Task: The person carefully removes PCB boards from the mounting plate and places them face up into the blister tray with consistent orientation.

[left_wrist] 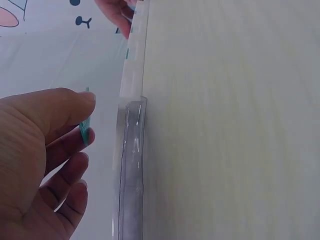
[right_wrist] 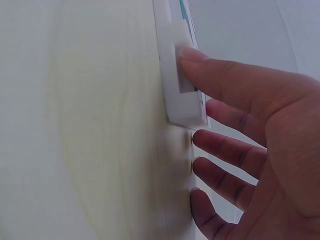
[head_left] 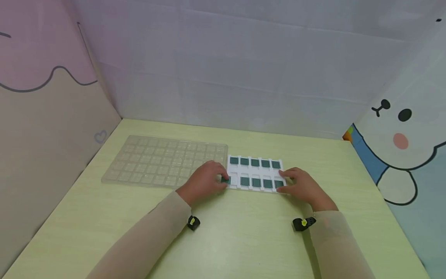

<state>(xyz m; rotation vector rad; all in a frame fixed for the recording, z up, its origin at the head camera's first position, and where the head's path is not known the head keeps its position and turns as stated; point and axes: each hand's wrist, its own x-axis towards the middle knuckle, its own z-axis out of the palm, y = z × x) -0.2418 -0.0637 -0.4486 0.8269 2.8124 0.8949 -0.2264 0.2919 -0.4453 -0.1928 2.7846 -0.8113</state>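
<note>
Between thumb and index finger, my left hand [head_left: 205, 181] pinches a thin teal-green square piece [left_wrist: 85, 131]. It is held above the left end of a white plastic tray [head_left: 239, 171], near a bare slot [head_left: 235, 179] in the near row. Dark green squares of the same kind lie in the tray's other slots, in two rows. My right hand [head_left: 302, 186] grips the tray's right end; in the right wrist view its thumb presses the tray's near side [right_wrist: 170, 85], with the index finger behind the corner and the other fingers loosely bent.
A see-through plastic tray [head_left: 150, 159] with a grid of square compartments lies left of the white one, close against it. Both rest on a pale wooden table [head_left: 230, 240]. Printed cloth walls [head_left: 223, 77] stand along the table's back and sides.
</note>
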